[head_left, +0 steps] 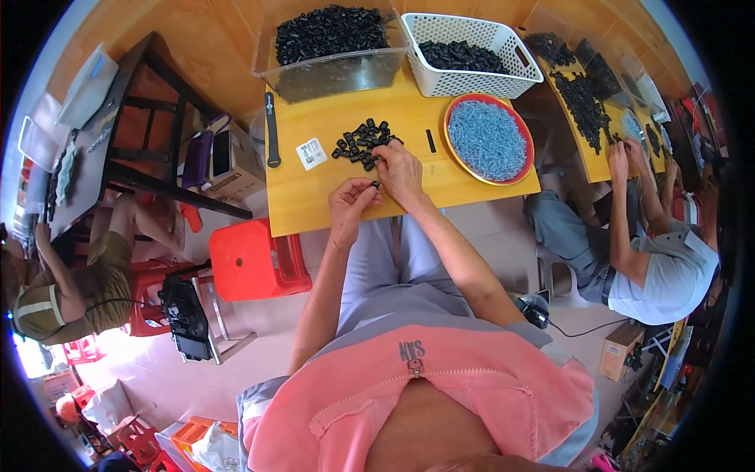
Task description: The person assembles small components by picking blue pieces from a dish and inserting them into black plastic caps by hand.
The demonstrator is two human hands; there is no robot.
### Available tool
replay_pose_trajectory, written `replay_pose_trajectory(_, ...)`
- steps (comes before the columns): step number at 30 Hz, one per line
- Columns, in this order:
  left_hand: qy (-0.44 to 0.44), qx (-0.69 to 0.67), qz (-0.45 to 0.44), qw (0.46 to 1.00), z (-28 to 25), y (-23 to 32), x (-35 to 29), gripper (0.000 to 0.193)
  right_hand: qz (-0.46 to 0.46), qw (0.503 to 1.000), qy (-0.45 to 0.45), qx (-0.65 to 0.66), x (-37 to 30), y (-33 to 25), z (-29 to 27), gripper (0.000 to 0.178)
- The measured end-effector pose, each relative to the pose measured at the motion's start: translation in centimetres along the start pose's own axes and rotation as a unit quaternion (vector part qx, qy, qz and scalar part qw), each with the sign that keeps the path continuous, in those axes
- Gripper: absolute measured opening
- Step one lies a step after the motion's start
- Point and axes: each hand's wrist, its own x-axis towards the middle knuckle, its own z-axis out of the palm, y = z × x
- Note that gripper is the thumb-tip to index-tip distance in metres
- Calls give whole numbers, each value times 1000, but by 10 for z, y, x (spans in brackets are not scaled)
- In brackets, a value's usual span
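Note:
Between the thumb and fingertips of my left hand [351, 209] is a small black plastic part [375, 184], held just above the front of the yellow table [303, 206]. My right hand [401, 175] rests at the near right side of a loose pile of similar black parts [360, 140]. Its fingers are bent and pressed together among the pieces, and what they pinch is hidden. A red-rimmed round plate [529, 157] to the right is heaped with tiny bluish-silver pieces [486, 140]. A short black strip [431, 141] lies between pile and plate.
Behind stand a clear bin [338, 75] and a white basket [472, 82], both with black parts. A white label [311, 153] and a black strap-like tool [272, 130] lie left. A red stool [255, 259] stands front left. Co-workers sit at both sides, one in a light shirt [664, 275].

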Motion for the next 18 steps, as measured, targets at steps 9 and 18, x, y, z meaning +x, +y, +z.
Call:
replay_pose_trajectory(9,-8,4,-2,1000,0,-1,1,12,154,927,0,342,-9,16,-6,11)
replay_pose_trajectory(18,15,-35,-32,999,2,6,4,11,191,828,-17,527,-24,17,-44,11)
